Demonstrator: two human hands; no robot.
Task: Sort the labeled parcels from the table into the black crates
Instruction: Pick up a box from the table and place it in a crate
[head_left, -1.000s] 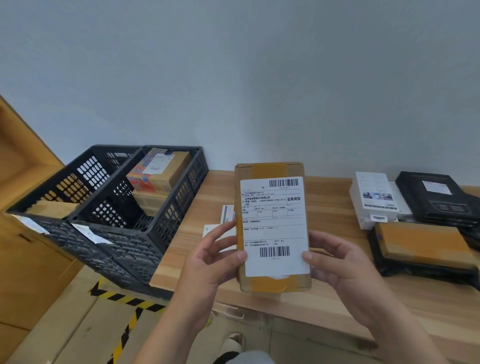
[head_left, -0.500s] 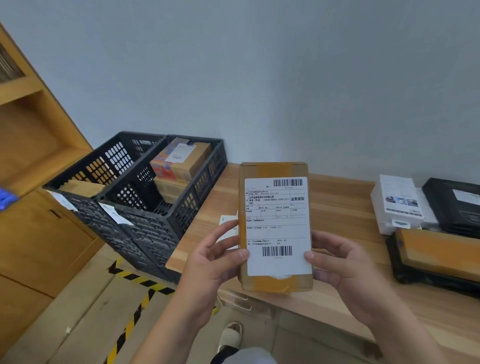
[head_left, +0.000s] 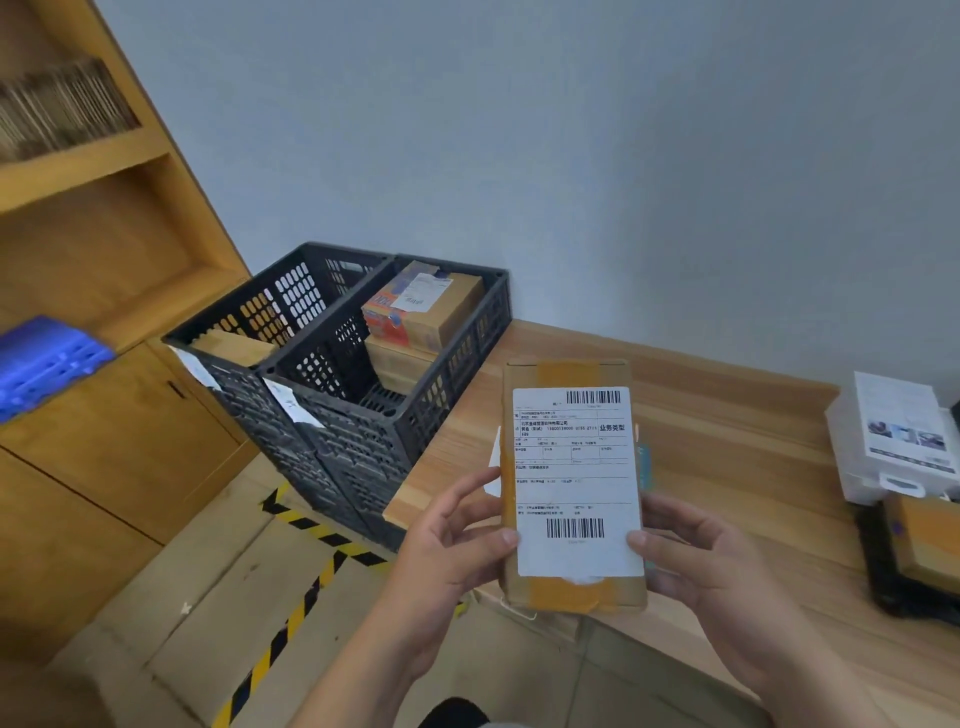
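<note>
We hold the labeled parcel (head_left: 571, 483) upright in the lower middle of the frame, its white label (head_left: 575, 480) facing us. Our left hand (head_left: 452, 545) grips its left edge, thumb on the front and fingers curled behind. Our right hand (head_left: 696, 561) pinches the right edge the same way.

The two black crates (head_left: 332, 374) stand side by side to the upper left, well apart from the parcel and beyond the corner of the wooden table (head_left: 727, 415). The right crate already holds stacked boxes (head_left: 421, 312); the left holds a flat parcel (head_left: 234, 345).

What we think could go wrong:
- We misread the label and pick the wrong crate, since they sit touching.
- Our edge-only grip slips as we reach across the gap to the floor.
- The parcel lands on the stacked boxes and tips.

More parcels (head_left: 893, 436) wait at the right edge.
</note>
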